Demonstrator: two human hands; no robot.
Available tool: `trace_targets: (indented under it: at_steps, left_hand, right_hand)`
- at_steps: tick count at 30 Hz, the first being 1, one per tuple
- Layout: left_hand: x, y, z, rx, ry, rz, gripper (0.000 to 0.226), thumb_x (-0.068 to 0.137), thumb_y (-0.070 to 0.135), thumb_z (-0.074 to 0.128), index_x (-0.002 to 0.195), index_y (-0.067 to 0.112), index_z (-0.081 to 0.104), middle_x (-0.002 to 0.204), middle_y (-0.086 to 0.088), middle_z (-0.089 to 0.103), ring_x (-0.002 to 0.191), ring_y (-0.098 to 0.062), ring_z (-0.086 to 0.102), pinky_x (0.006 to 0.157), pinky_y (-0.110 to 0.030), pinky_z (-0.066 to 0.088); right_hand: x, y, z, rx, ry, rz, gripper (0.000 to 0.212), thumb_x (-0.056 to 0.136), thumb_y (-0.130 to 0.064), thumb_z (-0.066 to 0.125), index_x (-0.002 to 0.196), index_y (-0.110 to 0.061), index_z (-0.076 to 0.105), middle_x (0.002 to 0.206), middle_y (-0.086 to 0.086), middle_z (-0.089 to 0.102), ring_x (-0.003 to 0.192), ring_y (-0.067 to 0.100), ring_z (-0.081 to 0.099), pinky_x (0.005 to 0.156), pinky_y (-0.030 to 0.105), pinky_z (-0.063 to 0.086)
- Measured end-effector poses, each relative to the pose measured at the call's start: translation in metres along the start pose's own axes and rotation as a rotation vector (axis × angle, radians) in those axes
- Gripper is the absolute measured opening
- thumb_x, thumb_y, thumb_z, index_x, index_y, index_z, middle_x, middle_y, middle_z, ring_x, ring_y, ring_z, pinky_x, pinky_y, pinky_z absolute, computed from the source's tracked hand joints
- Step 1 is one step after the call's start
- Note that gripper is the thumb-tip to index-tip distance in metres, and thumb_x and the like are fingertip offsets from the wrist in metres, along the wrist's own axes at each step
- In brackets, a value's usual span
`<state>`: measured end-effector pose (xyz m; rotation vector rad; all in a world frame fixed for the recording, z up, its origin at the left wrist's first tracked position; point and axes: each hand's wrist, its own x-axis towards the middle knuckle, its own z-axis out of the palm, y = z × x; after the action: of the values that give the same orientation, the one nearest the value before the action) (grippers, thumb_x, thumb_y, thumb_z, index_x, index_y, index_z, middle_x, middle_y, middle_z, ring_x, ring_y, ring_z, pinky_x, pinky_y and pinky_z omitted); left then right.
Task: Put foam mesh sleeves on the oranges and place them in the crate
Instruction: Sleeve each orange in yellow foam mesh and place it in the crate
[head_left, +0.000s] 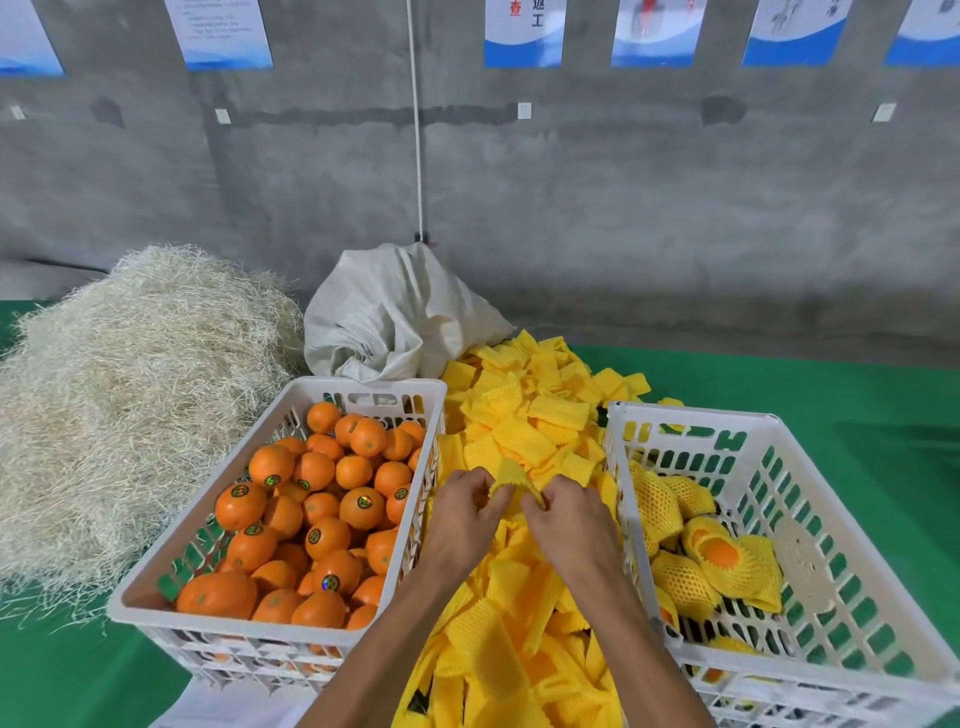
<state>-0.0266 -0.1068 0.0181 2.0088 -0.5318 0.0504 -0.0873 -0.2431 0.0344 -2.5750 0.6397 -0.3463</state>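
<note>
My left hand (464, 514) and my right hand (568, 517) meet over the heap of yellow foam mesh sleeves (524, 431). Between them they pinch one yellow sleeve (510, 475) and stretch its mouth apart. An orange seems to sit in my left palm, mostly hidden by the fingers. The left white crate (363, 387) is full of bare oranges (317, 519) with stickers. The right white crate (691, 415) holds several sleeved oranges (722, 558) along its left side.
A mound of pale straw (124, 395) lies left of the orange crate. A white woven sack (395, 317) stands behind the sleeves against a grey concrete wall. Green covering (857, 395) spreads under everything.
</note>
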Motion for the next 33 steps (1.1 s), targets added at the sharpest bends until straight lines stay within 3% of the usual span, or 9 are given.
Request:
trace_targets:
  at_steps: [2,4,7,9,14,19,25,28,33]
  left_hand:
    - [0.001,-0.005,0.000,0.230,0.037,0.042,0.023,0.098,0.031,0.068,0.089,0.012,0.060,0.091,0.003,0.052,0.088,-0.024,0.046,0.081,-0.039,0.039]
    - [-0.001,-0.007,0.003,0.372,0.075,0.054,0.020,0.097,0.035,0.068,0.097,0.017,0.060,0.112,0.001,0.054,0.101,-0.027,0.043,0.091,-0.042,0.039]
    - [-0.005,-0.002,0.010,0.491,0.097,0.095,0.022,0.095,0.037,0.068,0.096,0.018,0.058,0.124,0.000,0.055,0.109,-0.029,0.044,0.086,-0.044,0.043]
    - [-0.007,0.001,0.013,0.541,0.110,0.113,0.022,0.096,0.038,0.067,0.097,0.017,0.060,0.130,-0.001,0.056,0.112,-0.029,0.045,0.082,-0.044,0.045]
    - [-0.006,0.002,0.016,0.620,0.123,0.191,0.021,0.096,0.033,0.069,0.104,0.013,0.066,0.136,-0.005,0.058,0.119,-0.034,0.048,0.085,-0.051,0.050]
    - [-0.009,-0.007,0.016,0.663,0.116,0.203,0.023,0.092,0.031,0.076,0.104,0.013,0.067,0.135,-0.007,0.060,0.119,-0.037,0.052,0.082,-0.053,0.052]
    - [-0.010,-0.011,0.015,0.645,0.102,0.221,0.021,0.094,0.035,0.071,0.104,0.018,0.064,0.137,-0.003,0.056,0.120,-0.033,0.047,0.088,-0.049,0.049]
    - [-0.015,-0.013,0.018,0.616,0.059,0.202,0.020,0.096,0.038,0.065,0.101,0.019,0.063,0.135,0.000,0.056,0.118,-0.029,0.045,0.088,-0.046,0.048]
    - [-0.020,-0.013,0.020,0.521,0.045,0.217,0.023,0.096,0.041,0.060,0.094,0.018,0.060,0.129,0.001,0.057,0.110,-0.026,0.044,0.084,-0.045,0.047]
  right_hand:
    - [0.003,0.009,-0.003,0.120,-0.117,0.125,0.051,0.102,-0.045,0.051,0.063,-0.012,0.056,0.049,-0.003,0.056,0.040,0.015,0.051,0.041,0.024,0.038]
    - [0.004,0.009,0.000,0.664,-0.328,0.380,0.052,0.106,-0.038,0.045,0.065,-0.009,0.058,0.044,-0.002,0.052,0.032,0.015,0.043,0.036,0.022,0.034]
    - [0.008,0.007,0.006,1.568,-0.507,0.822,0.046,0.110,-0.033,0.035,0.069,-0.017,0.048,0.042,-0.006,0.034,0.028,0.007,0.026,0.027,0.017,0.019]
    - [0.013,0.005,0.010,1.857,-0.454,0.930,0.045,0.111,-0.035,0.032,0.075,-0.015,0.050,0.042,-0.006,0.036,0.027,0.007,0.029,0.027,0.015,0.022]
    - [0.016,-0.005,0.020,1.993,-0.217,0.956,0.042,0.112,-0.031,0.032,0.085,-0.006,0.052,0.064,0.007,0.047,0.050,0.016,0.044,0.042,0.024,0.043]
    - [0.014,-0.007,0.024,2.028,-0.278,0.786,0.038,0.112,-0.030,0.033,0.106,-0.003,0.058,0.107,0.019,0.060,0.098,0.029,0.059,0.097,0.037,0.045]
    - [0.015,0.008,0.026,2.165,-0.340,0.551,0.036,0.110,-0.020,0.033,0.115,-0.001,0.063,0.111,0.016,0.071,0.103,0.026,0.067,0.085,0.037,0.054]
    - [0.014,0.014,0.027,2.202,-0.375,0.406,0.031,0.103,-0.019,0.034,0.094,-0.007,0.061,0.093,0.014,0.067,0.085,0.028,0.065,0.079,0.035,0.045]
    - [0.011,0.016,0.040,1.806,-0.063,0.481,0.028,0.098,0.008,0.038,0.081,-0.009,0.051,0.075,0.007,0.053,0.065,0.016,0.053,0.062,0.029,0.044]
